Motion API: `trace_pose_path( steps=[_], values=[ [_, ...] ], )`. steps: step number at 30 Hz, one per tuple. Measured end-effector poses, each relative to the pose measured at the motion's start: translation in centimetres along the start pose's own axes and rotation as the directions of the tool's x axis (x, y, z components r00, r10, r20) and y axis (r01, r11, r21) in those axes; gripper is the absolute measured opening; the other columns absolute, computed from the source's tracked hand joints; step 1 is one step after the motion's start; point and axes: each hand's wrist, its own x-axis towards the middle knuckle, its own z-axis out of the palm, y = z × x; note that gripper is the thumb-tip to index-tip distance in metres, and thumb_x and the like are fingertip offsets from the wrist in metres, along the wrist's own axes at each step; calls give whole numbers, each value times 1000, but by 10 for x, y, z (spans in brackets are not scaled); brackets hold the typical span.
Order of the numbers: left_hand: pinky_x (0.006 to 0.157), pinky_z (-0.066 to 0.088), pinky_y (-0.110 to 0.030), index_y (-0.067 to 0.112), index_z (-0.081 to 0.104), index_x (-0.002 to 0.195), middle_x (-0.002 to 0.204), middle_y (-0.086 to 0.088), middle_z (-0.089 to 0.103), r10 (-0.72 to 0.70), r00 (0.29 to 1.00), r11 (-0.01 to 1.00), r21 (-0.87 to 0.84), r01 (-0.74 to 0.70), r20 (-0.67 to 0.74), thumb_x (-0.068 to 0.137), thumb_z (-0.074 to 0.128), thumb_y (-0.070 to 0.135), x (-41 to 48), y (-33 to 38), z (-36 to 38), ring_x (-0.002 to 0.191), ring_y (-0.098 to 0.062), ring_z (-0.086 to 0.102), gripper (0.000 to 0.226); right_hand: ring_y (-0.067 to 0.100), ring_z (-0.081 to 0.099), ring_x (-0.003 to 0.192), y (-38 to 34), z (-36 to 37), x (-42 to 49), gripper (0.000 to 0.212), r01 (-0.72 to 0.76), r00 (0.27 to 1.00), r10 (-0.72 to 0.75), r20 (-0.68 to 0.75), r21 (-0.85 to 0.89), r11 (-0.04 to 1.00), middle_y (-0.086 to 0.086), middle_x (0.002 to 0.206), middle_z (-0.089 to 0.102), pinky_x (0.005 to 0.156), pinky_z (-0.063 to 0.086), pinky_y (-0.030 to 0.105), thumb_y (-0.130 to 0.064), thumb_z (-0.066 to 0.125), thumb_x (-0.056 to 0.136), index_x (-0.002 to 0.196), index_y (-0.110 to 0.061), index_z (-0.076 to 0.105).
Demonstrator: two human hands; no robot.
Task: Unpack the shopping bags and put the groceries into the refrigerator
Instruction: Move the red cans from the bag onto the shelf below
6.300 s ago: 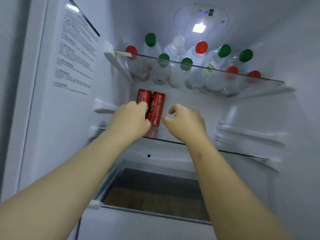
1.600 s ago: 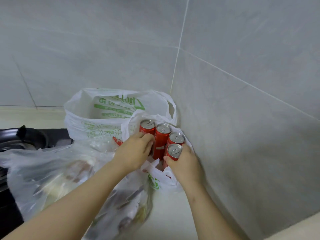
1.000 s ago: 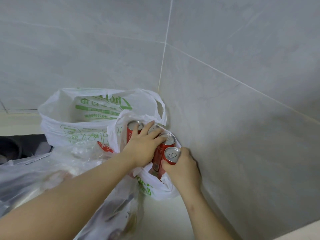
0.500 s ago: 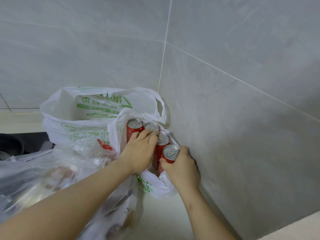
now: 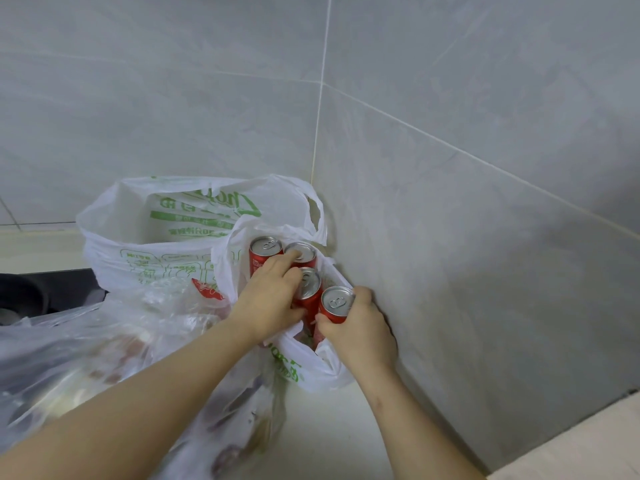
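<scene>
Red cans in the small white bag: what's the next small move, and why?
Probably lift the nearest can straight up out of the white bag: the right hand has a grip round it, and it stands upright at the bag's open mouth. The left hand lies over the middle cans, its hold unclear.
</scene>
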Motion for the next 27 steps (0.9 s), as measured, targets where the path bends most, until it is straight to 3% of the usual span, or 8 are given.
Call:
trace_pose_path(
  steps=[2, 4, 6, 9, 15, 18, 20, 27],
  values=[
    [81, 44, -33, 11, 48, 64, 106, -18, 61, 21, 999, 995, -94, -17, 37, 52, 83, 8, -2, -3, -2, 100, -38, 59, 37, 22, 60, 101, 1, 1, 0, 57, 6, 1000, -6, -5, -3, 1000, -4, 110, 63, 65, 44, 28, -50, 68, 74, 114, -19, 42],
    [72, 44, -28, 21, 35, 60, 90, -6, 58, 15, 998, 992, -129, -7, 60, 58, 82, 14, -6, -8, 1, 89, -27, 59, 47, 21, 60, 101, 2, 2, 0, 57, 11, 1000, -11, -15, -2, 1000, -4, 110, 63, 66, 44, 28, -51, 67, 74, 114, -19, 42],
    [64, 41, -22, 26, 27, 60, 84, 0, 55, -52, 998, 982, -177, 59, 45, 60, 81, 17, -12, -10, 1, 78, -18, 55, 55, 21, 60, 102, 2, 2, 0, 56, 17, 1000, -17, -14, 1, 1000, -4, 111, 62, 67, 46, 29, -50, 67, 74, 114, -19, 42],
    [55, 32, -15, 26, 31, 65, 73, 9, 47, -153, 987, 959, -234, 158, 39, 62, 81, 16, -17, -5, -7, 65, -5, 43, 51, 21, 60, 102, 2, 1, 0, 58, 29, 1000, -29, -2, 7, 1000, -3, 111, 62, 69, 48, 30, -49, 68, 74, 115, -18, 42],
    [53, 34, -14, 23, 39, 96, 78, 6, 54, -257, 960, 920, -277, 277, 107, 64, 77, 18, -18, 9, -23, 67, -7, 49, 50, 22, 60, 99, 2, 0, 1, 57, 20, 1000, -21, 11, 15, 1000, -3, 111, 61, 64, 42, 27, -48, 68, 74, 113, -18, 40],
    [72, 48, -26, 26, 33, 126, 101, 4, 61, -287, 949, 892, -326, 314, 129, 62, 76, 20, -17, 10, -23, 90, -14, 57, 77, 23, 60, 100, 2, 1, 1, 57, 22, 999, -23, 26, 26, 999, -3, 113, 60, 66, 45, 29, -48, 67, 75, 114, -18, 39],
    [74, 50, -30, 28, 27, 136, 105, 5, 62, -322, 937, 857, -380, 348, 133, 63, 76, 18, -17, 12, -22, 92, -13, 59, 88, 22, 59, 101, 2, 2, 2, 57, 22, 999, -23, 32, 35, 999, -3, 114, 60, 69, 47, 31, -47, 67, 74, 114, -18, 38],
    [70, 38, -10, 29, 43, 112, 93, 21, 55, -443, 890, 717, -554, 422, 105, 67, 78, 17, -22, 9, -1, 92, -7, 56, 58, 21, 59, 97, 6, 3, 2, 55, 22, 998, -33, 55, 191, 981, -5, 111, 59, 70, 45, 29, -39, 72, 73, 113, -20, 39]
  ],
)
